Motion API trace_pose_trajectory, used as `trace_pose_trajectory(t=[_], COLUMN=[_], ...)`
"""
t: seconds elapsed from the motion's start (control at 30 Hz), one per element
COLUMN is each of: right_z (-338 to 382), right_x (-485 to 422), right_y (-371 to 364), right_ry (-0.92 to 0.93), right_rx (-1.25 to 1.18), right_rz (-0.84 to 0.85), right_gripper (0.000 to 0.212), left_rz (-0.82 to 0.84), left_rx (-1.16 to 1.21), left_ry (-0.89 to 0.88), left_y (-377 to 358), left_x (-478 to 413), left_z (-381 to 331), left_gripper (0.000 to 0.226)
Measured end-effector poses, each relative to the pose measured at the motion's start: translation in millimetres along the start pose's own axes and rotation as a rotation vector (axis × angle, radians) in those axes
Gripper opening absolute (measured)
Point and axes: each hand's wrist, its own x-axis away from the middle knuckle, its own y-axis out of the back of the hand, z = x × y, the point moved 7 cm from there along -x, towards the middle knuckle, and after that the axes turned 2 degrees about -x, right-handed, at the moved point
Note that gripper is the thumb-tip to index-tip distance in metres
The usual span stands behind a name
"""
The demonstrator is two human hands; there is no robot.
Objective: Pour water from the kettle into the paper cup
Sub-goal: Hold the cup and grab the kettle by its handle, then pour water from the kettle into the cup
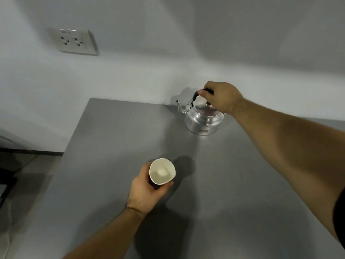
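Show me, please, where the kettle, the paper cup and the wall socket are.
kettle (202, 118), head view, on its shiny body.
paper cup (162, 172), head view, on its inner bottom.
wall socket (72, 42), head view, on its faceplate.

Grey table (115, 139): plain matte top, far edge butted against the pale wall, left edge open to the floor. Standing on it: one polished metal kettle (203, 119), upright, near the far edge, spout pointing left (black grip on the arched handle, small knob on the lid). The kettle's base sits flat on the surface. Nearer than the kettle and to its left, a paper cup (162, 171) shows above the top; contact with the surface cannot be told.
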Motion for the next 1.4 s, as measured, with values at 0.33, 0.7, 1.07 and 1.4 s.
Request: trace_pose_trajectory(t=[0.33, 0.7, 1.07, 1.4], right_z=[5, 55, 97, 148], right_x=[44, 146, 186, 193], right_y=[47, 92, 53, 30], right_ry=[0.031, 0.063, 0.088, 0.253], right_rx=[-0.117, -0.271, -0.063, 0.332], right_rz=[-0.036, -0.038, 0.119, 0.207], right_gripper=[0.037, 0.014, 0.028, 0.044], left_rz=[-0.011, -0.009, -0.002, -0.006], left_rx=[-0.087, -0.095, -0.059, -0.125], left_ry=[0.019, 0.017, 0.018, -0.018], left_y=[-1, 1, -4, -3], left_x=[-3, -3, -4, -7], left_z=[5, 3, 10, 11], left_gripper=[0.069, 0.059, 0.059, 0.066])
